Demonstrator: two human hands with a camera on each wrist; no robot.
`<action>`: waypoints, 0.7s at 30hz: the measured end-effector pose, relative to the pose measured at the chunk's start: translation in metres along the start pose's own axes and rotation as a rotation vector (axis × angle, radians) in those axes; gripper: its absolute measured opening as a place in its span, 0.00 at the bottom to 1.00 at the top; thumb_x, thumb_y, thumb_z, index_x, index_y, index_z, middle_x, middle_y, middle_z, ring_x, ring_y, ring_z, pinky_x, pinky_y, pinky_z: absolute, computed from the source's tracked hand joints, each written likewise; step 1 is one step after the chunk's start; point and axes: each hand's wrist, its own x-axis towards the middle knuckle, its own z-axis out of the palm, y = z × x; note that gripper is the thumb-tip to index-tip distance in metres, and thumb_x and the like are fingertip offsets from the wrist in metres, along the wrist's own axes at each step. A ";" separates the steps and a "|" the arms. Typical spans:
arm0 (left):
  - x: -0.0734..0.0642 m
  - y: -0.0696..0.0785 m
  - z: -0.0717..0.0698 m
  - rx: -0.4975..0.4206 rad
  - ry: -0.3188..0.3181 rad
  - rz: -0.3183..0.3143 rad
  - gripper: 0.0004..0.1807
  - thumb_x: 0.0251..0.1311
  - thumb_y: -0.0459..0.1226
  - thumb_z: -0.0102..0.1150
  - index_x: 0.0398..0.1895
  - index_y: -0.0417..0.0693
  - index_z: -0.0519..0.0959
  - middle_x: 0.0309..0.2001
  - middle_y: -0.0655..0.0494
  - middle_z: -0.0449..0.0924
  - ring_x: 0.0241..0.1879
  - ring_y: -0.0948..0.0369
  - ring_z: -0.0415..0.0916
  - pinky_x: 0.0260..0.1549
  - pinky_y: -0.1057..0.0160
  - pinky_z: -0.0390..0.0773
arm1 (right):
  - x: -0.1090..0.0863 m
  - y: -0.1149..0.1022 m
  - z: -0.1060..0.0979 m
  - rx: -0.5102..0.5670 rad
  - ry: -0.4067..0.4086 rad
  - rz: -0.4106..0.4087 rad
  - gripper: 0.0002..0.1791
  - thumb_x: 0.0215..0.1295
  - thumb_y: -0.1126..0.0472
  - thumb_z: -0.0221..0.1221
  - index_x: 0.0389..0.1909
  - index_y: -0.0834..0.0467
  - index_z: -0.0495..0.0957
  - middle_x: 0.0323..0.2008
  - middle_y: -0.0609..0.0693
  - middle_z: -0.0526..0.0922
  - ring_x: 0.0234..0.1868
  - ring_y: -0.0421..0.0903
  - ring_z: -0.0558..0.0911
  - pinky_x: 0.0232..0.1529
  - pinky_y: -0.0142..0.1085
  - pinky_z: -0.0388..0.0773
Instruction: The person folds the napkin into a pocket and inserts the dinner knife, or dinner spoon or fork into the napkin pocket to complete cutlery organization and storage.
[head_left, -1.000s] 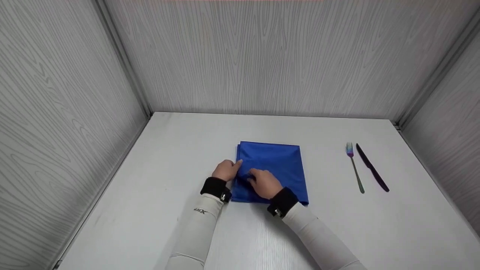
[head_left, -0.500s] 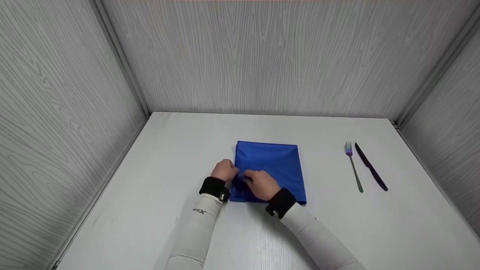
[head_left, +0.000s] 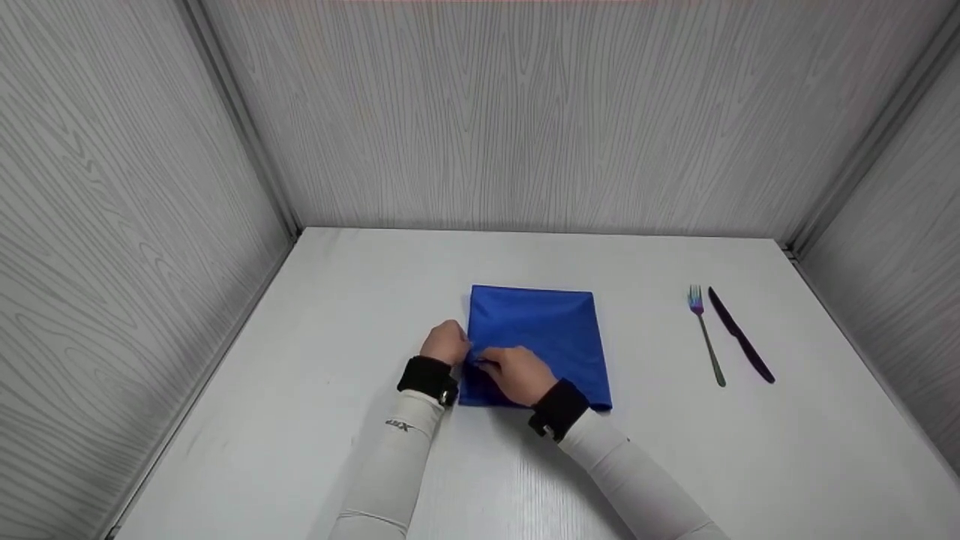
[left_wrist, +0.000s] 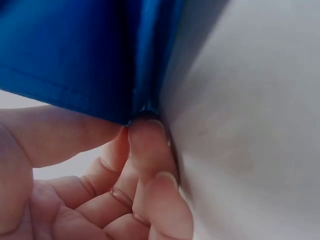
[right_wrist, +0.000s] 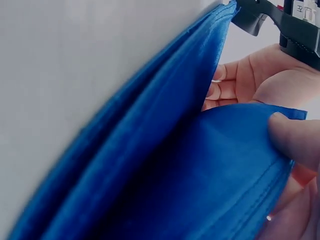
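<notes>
A blue cloth (head_left: 532, 322), folded into a square with several layers, lies on the white table. My left hand (head_left: 445, 343) pinches the cloth's left edge between thumb and fingertips. In the left wrist view, the cloth's corner (left_wrist: 65, 60) meets those fingertips, low beside the tabletop. Close by on the right, my right hand (head_left: 521, 373) pinches an upper layer near the same edge. The right wrist view has my right thumb (right_wrist: 297, 140) on top of this layer, which stands apart from the layers beneath. Part of the left edge is hidden by my hands.
To the right of the cloth lie a fork (head_left: 705, 334) with iridescent tines and a dark table knife (head_left: 739, 334). Grey wood-grain panels (head_left: 495, 120) stand at the back and both sides of the white table (head_left: 360, 277).
My right hand has moved slightly left, nearer my left hand, pinching the upper layer. My left thumb has drawn in at the edge. The cloth has shifted slightly left, its layers lining up there.
</notes>
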 end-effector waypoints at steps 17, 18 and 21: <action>-0.001 0.000 -0.005 0.064 -0.092 -0.089 0.16 0.65 0.46 0.69 0.36 0.39 0.86 0.36 0.50 0.85 0.32 0.57 0.74 0.38 0.57 0.78 | 0.001 -0.003 -0.005 0.006 -0.087 0.139 0.08 0.69 0.64 0.68 0.45 0.62 0.86 0.40 0.55 0.89 0.41 0.51 0.85 0.45 0.48 0.83; -0.001 -0.001 -0.005 0.057 -0.092 -0.088 0.16 0.66 0.46 0.69 0.33 0.40 0.85 0.34 0.51 0.84 0.31 0.57 0.73 0.37 0.58 0.77 | 0.002 -0.003 -0.005 0.004 -0.090 0.149 0.06 0.69 0.64 0.68 0.43 0.61 0.85 0.38 0.55 0.88 0.39 0.49 0.84 0.44 0.47 0.83; 0.000 -0.003 -0.005 0.032 -0.091 -0.089 0.17 0.67 0.45 0.68 0.25 0.44 0.81 0.28 0.54 0.78 0.29 0.58 0.72 0.34 0.60 0.73 | 0.002 -0.004 -0.004 -0.005 -0.083 0.144 0.03 0.69 0.65 0.68 0.37 0.60 0.84 0.33 0.52 0.85 0.35 0.47 0.81 0.39 0.45 0.80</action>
